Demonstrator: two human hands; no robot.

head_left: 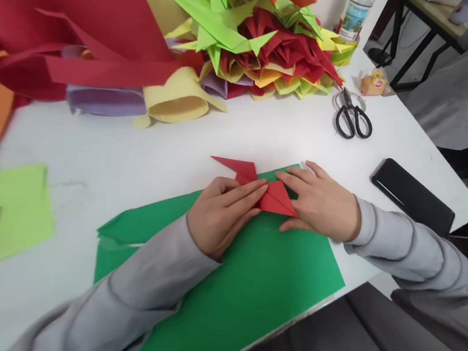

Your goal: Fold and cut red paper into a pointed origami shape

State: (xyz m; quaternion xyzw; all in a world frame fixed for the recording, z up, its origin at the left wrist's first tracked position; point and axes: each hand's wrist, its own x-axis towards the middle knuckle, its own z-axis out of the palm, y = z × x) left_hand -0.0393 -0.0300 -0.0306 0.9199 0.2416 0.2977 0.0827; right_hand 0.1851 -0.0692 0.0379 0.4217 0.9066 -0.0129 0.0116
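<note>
A partly folded red paper piece lies on a green sheet on the white table. My left hand rests on its left part, fingers stretched flat and pressed together over the paper. My right hand lies on its right side, fingers pressing the fold down. A pointed red flap sticks out beyond my fingers toward the back.
A heap of folded green, red and yellow paper shapes and large curled sheets fill the back. Black scissors, a black phone, a bottle and a wrapped sweet sit at right. Loose sheets lie at left.
</note>
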